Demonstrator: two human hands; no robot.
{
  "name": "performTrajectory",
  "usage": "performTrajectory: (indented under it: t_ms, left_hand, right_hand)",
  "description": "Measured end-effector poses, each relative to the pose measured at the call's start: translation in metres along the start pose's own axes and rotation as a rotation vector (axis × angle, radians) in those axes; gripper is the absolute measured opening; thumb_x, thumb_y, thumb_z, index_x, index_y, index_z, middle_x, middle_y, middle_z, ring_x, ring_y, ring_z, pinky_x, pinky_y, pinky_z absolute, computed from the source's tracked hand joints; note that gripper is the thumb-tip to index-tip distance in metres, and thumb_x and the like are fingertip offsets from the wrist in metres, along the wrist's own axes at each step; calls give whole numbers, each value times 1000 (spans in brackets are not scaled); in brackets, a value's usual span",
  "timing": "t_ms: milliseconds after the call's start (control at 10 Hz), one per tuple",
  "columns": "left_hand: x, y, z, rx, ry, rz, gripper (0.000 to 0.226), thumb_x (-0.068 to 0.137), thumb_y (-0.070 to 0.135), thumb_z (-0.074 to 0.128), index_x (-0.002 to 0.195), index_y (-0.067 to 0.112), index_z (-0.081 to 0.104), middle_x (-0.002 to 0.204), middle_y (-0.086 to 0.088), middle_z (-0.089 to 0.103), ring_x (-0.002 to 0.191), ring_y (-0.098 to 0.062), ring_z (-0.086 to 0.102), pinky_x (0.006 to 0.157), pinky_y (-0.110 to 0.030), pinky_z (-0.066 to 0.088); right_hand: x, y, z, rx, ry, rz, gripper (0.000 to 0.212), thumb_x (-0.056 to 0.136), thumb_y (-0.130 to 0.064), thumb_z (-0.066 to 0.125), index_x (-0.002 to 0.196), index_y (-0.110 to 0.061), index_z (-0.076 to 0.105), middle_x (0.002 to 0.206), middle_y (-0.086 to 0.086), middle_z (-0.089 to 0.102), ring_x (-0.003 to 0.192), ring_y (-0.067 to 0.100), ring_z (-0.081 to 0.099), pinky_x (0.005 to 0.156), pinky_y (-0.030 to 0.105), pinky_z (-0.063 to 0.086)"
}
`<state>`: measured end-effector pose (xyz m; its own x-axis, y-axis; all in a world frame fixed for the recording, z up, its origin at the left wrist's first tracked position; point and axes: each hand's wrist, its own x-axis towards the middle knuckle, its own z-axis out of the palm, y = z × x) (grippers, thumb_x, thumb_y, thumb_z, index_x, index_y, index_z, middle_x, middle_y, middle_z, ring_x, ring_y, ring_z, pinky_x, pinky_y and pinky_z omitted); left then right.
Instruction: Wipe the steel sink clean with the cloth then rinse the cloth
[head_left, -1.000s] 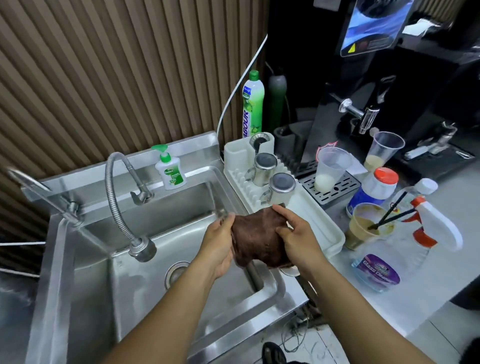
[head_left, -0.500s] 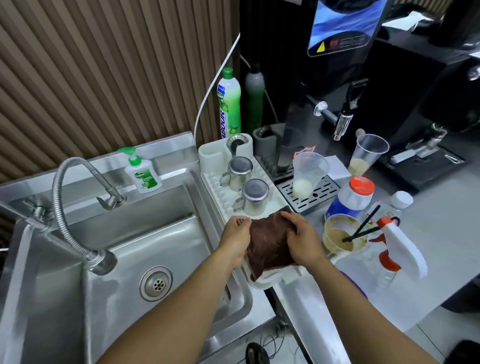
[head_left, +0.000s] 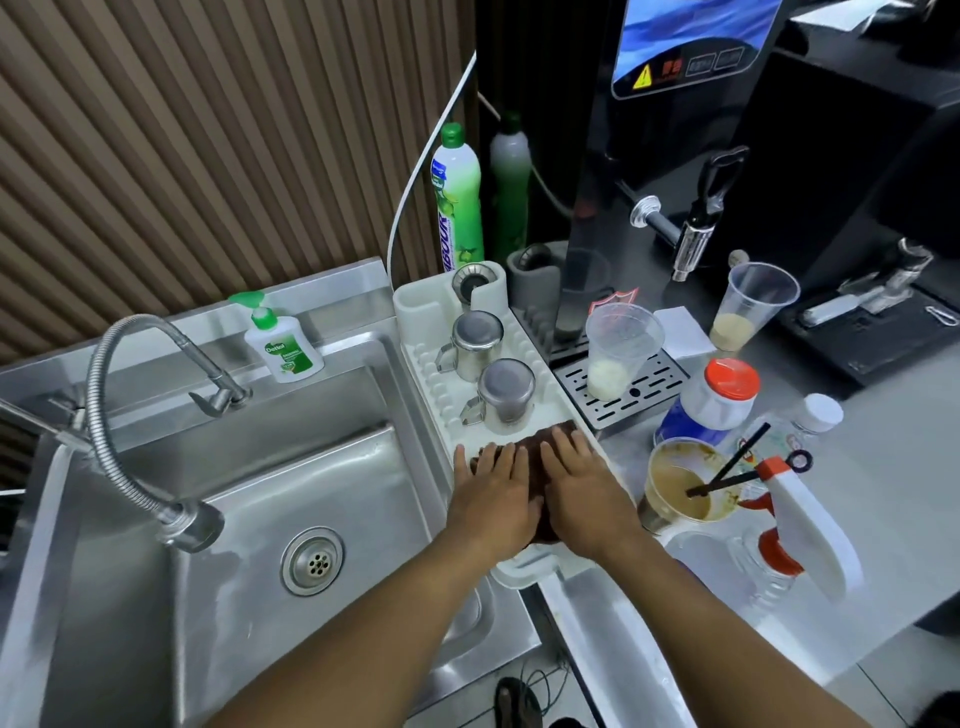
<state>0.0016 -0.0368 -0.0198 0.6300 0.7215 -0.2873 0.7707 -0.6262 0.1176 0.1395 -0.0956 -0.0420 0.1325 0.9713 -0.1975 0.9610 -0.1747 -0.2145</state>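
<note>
A dark brown cloth (head_left: 535, 449) lies on the near end of the white drying rack (head_left: 415, 374), right of the steel sink (head_left: 291, 467). My left hand (head_left: 493, 493) and my right hand (head_left: 582, 488) lie side by side, flat on the cloth, fingers straight, pressing it onto the rack. Most of the cloth is hidden under the hands. The flexible tap (head_left: 124, 415) hangs over the sink's left side, above the drain (head_left: 313, 563).
Two steel cups (head_left: 506, 389) stand upside down on the rack just beyond the cloth. A soap pump bottle (head_left: 280, 345) sits on the sink's back ledge. To the right stand a cup of brown liquid (head_left: 680, 488), a spray bottle (head_left: 800, 525), plastic cups and a black dispenser.
The hands carried the cloth from over the sink's right edge to the rack and laid it down. Fingers that gripped it now lie flat on top.
</note>
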Motion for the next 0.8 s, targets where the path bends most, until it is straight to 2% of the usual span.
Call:
performTrajectory:
  t_ms: [100, 200, 300, 400, 500, 600, 700, 800]
  left_hand:
    - [-1, -6, 17, 163, -138, 0, 74, 102, 59, 11, 160, 17, -3, 169, -3, -10, 153, -26, -19, 110, -65, -27]
    - [-1, -9, 18, 202, -154, -10, 77, 99, 64, 7, 160, 19, -8, 168, -1, -15, 152, -26, -24, 105, -66, -31]
    - [0, -9, 17, 216, -183, -18, 78, 98, 65, 6, 160, 19, -10, 167, -1, -17, 152, -26, -25, 104, -66, -32]
    - [0, -8, 16, 191, -197, -23, 77, 99, 64, 8, 160, 20, -10, 167, 0, -17, 151, -25, -25, 110, -65, -27]
    - [-1, -11, 14, 141, -184, -1, 77, 100, 63, 12, 160, 18, -7, 168, -2, -15, 153, -25, -21, 116, -61, -19]
    - [-9, -17, 10, 71, -114, 36, 77, 102, 60, 17, 161, 15, -2, 169, -6, -8, 154, -26, -17, 121, -58, -9]
    - [-22, -26, 2, 24, -34, 68, 74, 103, 57, 22, 161, 14, 2, 169, -7, -3, 155, -25, -12, 123, -56, -2]
    - [-41, -42, -7, -60, 16, 73, 71, 104, 56, 25, 161, 18, 5, 169, -6, 0, 155, -25, -9, 123, -55, 1]
  right_hand:
    - [-8, 3, 13, -76, -125, 47, 73, 95, -49, -2, 160, -15, 0, 168, 8, -6, 154, 28, -8, 123, 39, -2]
    - [-10, 5, 17, -84, -118, 26, 96, 73, -55, -21, 160, -18, -4, 168, 6, -8, 154, 26, -11, 122, 38, -5]
    - [-10, 6, 15, -92, -127, 29, 97, 71, -55, -22, 160, -18, -5, 168, 6, -9, 154, 26, -12, 122, 37, -6]
    - [-11, 4, 14, -100, -150, 40, 84, 85, -54, -15, 160, -17, -5, 168, 6, -9, 154, 26, -12, 122, 38, -6]
    - [-10, 2, 11, -110, -157, 47, 64, 105, -46, 13, 160, -17, -4, 168, 6, -8, 154, 26, -11, 122, 38, -4]
    - [-12, -3, 6, -110, -134, 75, 63, 107, -44, 19, 160, -16, 1, 168, 7, -3, 154, 26, -8, 124, 38, 0]
    - [-18, -11, 0, -101, -35, 100, 61, 107, -44, 22, 160, -16, 12, 168, 7, 9, 155, 26, 0, 125, 39, 6]
    - [-27, -29, -3, -61, 88, 83, 59, 105, -44, 30, 156, -15, 30, 163, 6, 28, 153, 26, 18, 123, 39, 16]
